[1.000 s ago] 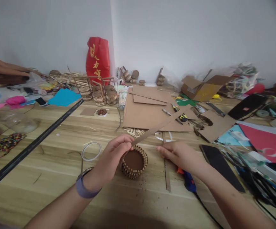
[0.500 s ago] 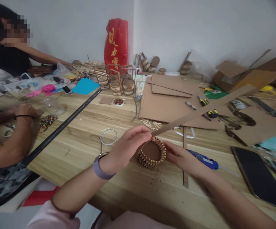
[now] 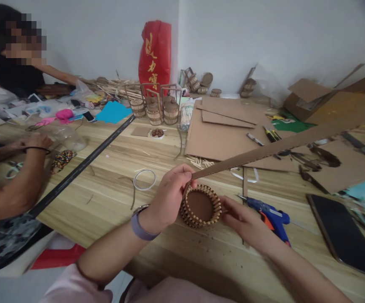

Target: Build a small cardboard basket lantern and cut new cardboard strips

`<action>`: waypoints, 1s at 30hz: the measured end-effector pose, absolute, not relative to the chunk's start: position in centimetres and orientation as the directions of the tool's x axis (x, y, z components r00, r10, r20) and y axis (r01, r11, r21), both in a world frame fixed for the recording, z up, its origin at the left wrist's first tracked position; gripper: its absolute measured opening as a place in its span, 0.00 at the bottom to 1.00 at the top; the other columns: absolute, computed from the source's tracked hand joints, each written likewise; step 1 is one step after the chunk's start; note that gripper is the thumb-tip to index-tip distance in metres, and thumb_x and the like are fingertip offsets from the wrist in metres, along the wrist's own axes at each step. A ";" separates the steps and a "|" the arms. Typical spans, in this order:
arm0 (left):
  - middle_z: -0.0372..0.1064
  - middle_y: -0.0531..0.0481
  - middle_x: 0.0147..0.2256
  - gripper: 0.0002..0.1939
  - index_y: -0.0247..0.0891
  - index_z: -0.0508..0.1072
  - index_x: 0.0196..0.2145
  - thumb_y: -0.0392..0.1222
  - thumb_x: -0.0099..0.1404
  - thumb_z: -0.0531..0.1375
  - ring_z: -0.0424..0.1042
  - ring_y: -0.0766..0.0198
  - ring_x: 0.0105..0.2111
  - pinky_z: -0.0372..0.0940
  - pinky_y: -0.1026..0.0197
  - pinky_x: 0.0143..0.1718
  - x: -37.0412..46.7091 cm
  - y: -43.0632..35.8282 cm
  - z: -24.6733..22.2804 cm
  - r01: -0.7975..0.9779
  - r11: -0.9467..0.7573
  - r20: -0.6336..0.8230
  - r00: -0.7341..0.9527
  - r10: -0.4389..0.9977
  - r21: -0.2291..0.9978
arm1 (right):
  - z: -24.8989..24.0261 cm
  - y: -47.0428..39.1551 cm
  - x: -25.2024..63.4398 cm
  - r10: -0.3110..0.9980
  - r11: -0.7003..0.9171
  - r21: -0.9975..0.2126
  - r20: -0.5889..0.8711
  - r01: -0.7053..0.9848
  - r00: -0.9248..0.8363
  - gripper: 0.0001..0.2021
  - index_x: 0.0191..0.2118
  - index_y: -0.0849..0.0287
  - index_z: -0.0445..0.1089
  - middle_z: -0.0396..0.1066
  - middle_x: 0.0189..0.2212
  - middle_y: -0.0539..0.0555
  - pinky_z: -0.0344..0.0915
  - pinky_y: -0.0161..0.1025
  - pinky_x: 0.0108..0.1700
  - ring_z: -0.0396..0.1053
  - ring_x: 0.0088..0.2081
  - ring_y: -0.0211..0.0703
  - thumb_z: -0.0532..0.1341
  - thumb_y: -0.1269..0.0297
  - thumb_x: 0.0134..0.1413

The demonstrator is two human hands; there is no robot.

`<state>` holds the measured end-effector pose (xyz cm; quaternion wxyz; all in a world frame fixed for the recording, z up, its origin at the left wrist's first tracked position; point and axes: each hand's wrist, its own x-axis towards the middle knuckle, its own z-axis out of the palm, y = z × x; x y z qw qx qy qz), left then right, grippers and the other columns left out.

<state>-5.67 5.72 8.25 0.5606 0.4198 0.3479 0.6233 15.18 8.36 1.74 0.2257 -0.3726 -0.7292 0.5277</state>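
Between my hands, a small round basket (image 3: 200, 205) of short sticks with a brown cardboard base stands on the wooden table. My left hand (image 3: 171, 195) pinches the near end of a long cardboard strip (image 3: 248, 157) between thumb and fingers, right at the basket's far left rim. From there the strip slants up to the right, above the table. My right hand (image 3: 241, 216) has its fingers curled against the basket's right side; some fingertips are hidden. Just past that hand lies a blue glue gun (image 3: 269, 212).
Left of my hands lies a white ring (image 3: 144, 180). Behind are finished lidded baskets (image 3: 170, 110), cardboard sheets (image 3: 214, 145) and a red bag (image 3: 155, 54). A phone (image 3: 343, 235) lies at right. Two people's arms (image 3: 27, 181) are at left, beyond a black strip (image 3: 84, 164).
The strip's far end has swung right and closer to me. My left hand has shifted slightly left, and more of the basket's inside and the glue gun shows.
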 end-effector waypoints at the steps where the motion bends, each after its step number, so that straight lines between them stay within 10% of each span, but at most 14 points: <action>1: 0.61 0.54 0.24 0.10 0.38 0.65 0.22 0.41 0.60 0.55 0.58 0.66 0.26 0.54 0.61 0.30 -5.7 5.7 8.2 -0.412 -0.144 0.144 -0.032 0.989 0.900 | 1.8 8.1 15.2 0.783 0.169 -0.939 -0.057 0.301 -0.619 0.19 0.52 0.54 0.72 0.76 0.51 0.57 0.68 0.51 0.56 0.73 0.52 0.51 0.55 0.64 0.56; 12: 0.59 0.54 0.25 0.11 0.39 0.64 0.23 0.39 0.63 0.53 0.59 0.64 0.29 0.54 0.60 0.34 -5.8 5.4 7.8 -0.403 -0.171 0.172 -0.035 0.984 0.899 | 6.2 9.0 15.4 0.918 0.342 -0.799 0.172 0.495 -0.357 0.18 0.47 0.53 0.73 0.78 0.42 0.58 0.71 0.51 0.44 0.75 0.42 0.53 0.58 0.48 0.59; 17: 0.59 0.54 0.25 0.11 0.39 0.65 0.24 0.39 0.65 0.52 0.58 0.63 0.29 0.54 0.60 0.34 -5.9 5.4 7.4 -0.334 -0.193 0.188 -0.048 0.981 0.923 | 11.9 7.7 13.4 0.846 0.488 -0.845 0.397 0.219 -0.355 0.19 0.46 0.51 0.71 0.74 0.29 0.50 0.69 0.39 0.33 0.72 0.31 0.42 0.62 0.44 0.56; 30: 0.62 0.51 0.29 0.13 0.39 0.66 0.28 0.41 0.69 0.48 0.62 0.60 0.33 0.58 0.58 0.40 -5.2 5.4 6.6 -0.230 -0.288 0.256 -0.158 0.954 0.930 | 10.7 8.1 11.7 0.953 0.172 -0.971 0.207 -0.166 -0.223 0.09 0.38 0.54 0.75 0.75 0.23 0.49 0.66 0.35 0.31 0.71 0.28 0.39 0.64 0.56 0.57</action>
